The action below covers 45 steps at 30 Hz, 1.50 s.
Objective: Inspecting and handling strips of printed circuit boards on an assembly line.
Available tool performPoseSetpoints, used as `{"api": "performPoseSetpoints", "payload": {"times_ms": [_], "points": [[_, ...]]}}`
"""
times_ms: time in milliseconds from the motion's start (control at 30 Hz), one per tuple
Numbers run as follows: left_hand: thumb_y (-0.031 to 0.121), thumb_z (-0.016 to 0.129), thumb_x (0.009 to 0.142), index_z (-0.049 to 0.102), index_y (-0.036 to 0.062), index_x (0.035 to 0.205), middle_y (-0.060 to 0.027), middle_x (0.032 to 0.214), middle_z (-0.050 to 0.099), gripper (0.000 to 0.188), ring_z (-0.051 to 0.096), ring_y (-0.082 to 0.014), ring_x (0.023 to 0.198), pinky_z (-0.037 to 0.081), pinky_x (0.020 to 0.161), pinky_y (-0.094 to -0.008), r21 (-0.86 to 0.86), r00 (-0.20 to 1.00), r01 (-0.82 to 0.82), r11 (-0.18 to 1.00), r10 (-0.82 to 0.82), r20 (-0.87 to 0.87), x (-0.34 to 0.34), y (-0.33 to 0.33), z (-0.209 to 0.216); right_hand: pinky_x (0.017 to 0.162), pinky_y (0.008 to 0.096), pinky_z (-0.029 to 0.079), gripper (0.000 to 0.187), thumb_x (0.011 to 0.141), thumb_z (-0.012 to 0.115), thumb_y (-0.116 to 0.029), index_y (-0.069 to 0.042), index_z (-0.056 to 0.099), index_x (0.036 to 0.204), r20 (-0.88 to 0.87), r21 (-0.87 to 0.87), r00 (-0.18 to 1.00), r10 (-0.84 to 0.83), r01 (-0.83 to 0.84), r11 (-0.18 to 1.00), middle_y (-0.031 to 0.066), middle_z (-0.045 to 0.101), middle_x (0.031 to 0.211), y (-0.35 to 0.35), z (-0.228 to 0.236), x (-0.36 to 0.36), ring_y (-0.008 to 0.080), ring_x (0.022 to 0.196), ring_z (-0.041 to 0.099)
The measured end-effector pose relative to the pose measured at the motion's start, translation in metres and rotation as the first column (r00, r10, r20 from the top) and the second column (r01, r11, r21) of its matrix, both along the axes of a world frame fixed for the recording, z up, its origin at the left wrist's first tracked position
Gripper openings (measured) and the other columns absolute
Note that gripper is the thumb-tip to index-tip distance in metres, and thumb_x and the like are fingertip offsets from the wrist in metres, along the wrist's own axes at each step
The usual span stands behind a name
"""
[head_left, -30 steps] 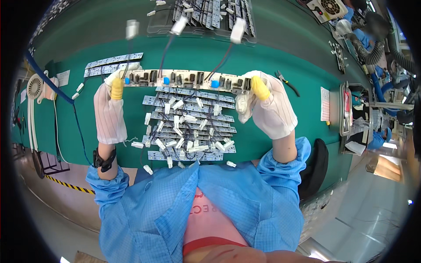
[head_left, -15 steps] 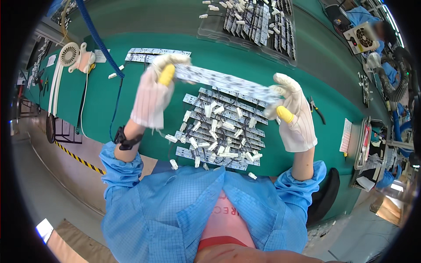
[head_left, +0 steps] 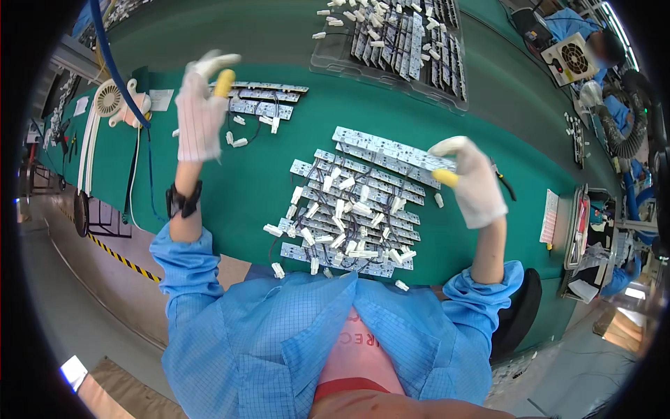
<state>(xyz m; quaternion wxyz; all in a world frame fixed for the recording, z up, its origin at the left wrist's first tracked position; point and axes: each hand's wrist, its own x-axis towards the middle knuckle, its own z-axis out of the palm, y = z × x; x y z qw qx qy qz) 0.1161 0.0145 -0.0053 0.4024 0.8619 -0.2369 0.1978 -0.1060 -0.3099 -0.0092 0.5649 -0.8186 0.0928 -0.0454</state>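
Note:
In my right hand (head_left: 469, 183), gloved and with yellow on the thumb, is the right end of a long, narrow white circuit board strip (head_left: 382, 145). The strip slants over the far edge of a pile of similar boards (head_left: 349, 216) with dark wires and white plug connectors. My left hand (head_left: 202, 108), gloved too, is raised at the far left with fingers apart and nothing seen in it. Just right of it lies a smaller group of board strips (head_left: 259, 108), their wires and connectors hanging toward me.
Beyond the green mat (head_left: 279, 153), a clear plastic tray (head_left: 391, 78) holds many upright boards. A small white fan (head_left: 109, 100) and a blue coiled hose (head_left: 115, 63) are at left. Pliers (head_left: 504, 185) lie beside my right hand; a crate (head_left: 576, 227) stands farther right.
My left hand has let go of the strip and moved left and away from me. The strip has come down onto the pile's far edge, its right end still in my right hand.

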Motion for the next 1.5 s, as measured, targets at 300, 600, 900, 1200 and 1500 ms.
{"api": "performPoseSetpoints", "payload": {"times_ms": [300, 600, 900, 1200, 1500], "points": [[0.035, 0.059, 0.091, 0.04, -0.0017, 0.133, -0.0194, 0.122, 0.055, 0.059, 0.056, -0.0236, 0.112, 0.043, 0.098, -0.0383, -0.915, 0.12, 0.205, 0.346, -0.937, -0.328, -0.111, -0.014, 0.031, 0.064, 0.0295, 0.056, 0.029, 0.087, 0.066, -0.018, 0.0, 0.053, 0.106, 0.236, 0.433, 0.956, -0.172, 0.055, 0.9, 0.0155, 0.063, 0.101, 0.048, 0.049, -0.022, 0.0218, 0.079, 0.067], [0.026, 0.071, 0.083, 0.053, -0.0035, 0.121, -0.017, 0.121, 0.059, 0.052, 0.06, -0.0173, 0.104, 0.045, 0.092, -0.0301, -0.53, 0.568, 0.437, 0.727, -0.68, -0.465, -0.113, -0.015, 0.017, 0.071, 0.0261, 0.056, 0.054, 0.086, 0.067, -0.031, 0.004, 0.047, 0.122, 0.098, 0.592, 0.968, -0.23, 0.129, 0.796, 0.0135, 0.059, 0.107, 0.042, 0.038, -0.02, 0.0194, 0.082, 0.066], [0.033, 0.068, 0.084, 0.052, -0.0066, 0.123, -0.0122, 0.099, 0.069, 0.058, 0.067, -0.0155, 0.088, 0.049, 0.079, -0.0247, -0.653, 0.604, 0.366, 0.662, -0.704, -0.375, -0.103, -0.017, 0.007, 0.061, 0.0247, 0.053, 0.083, 0.077, 0.068, -0.057, 0.007, 0.045, 0.125, 0.12, 0.408, 0.986, -0.113, 0.055, 0.911, 0.0112, 0.064, 0.091, 0.038, 0.042, -0.024, 0.0168, 0.07, 0.065], [0.037, 0.073, 0.079, 0.056, -0.0038, 0.119, -0.0218, 0.121, 0.058, 0.059, 0.064, -0.0249, 0.099, 0.054, 0.078, -0.0326, -0.642, 0.639, 0.316, 0.698, -0.657, -0.4, -0.096, -0.011, 0.007, 0.051, 0.0219, 0.043, 0.059, 0.085, 0.065, -0.043, 0.004, 0.052, 0.118, 0.093, 0.298, 0.975, -0.201, 0.165, 0.94, 0.007, 0.06, 0.069, 0.049, 0.053, -0.025, 0.0118, 0.056, 0.057], [0.033, 0.071, 0.082, 0.053, -0.0068, 0.123, -0.0171, 0.113, 0.064, 0.06, 0.063, -0.02, 0.099, 0.051, 0.084, -0.0295, -0.595, 0.711, 0.325, 0.735, -0.605, -0.359, -0.09, -0.011, 0.003, 0.051, 0.0211, 0.043, 0.046, 0.089, 0.061, -0.032, 0.003, 0.053, 0.116, 0.11, 0.187, 0.986, -0.127, 0.105, 0.977, 0.0084, 0.062, 0.073, 0.046, 0.058, -0.028, 0.0115, 0.055, 0.057]]}}
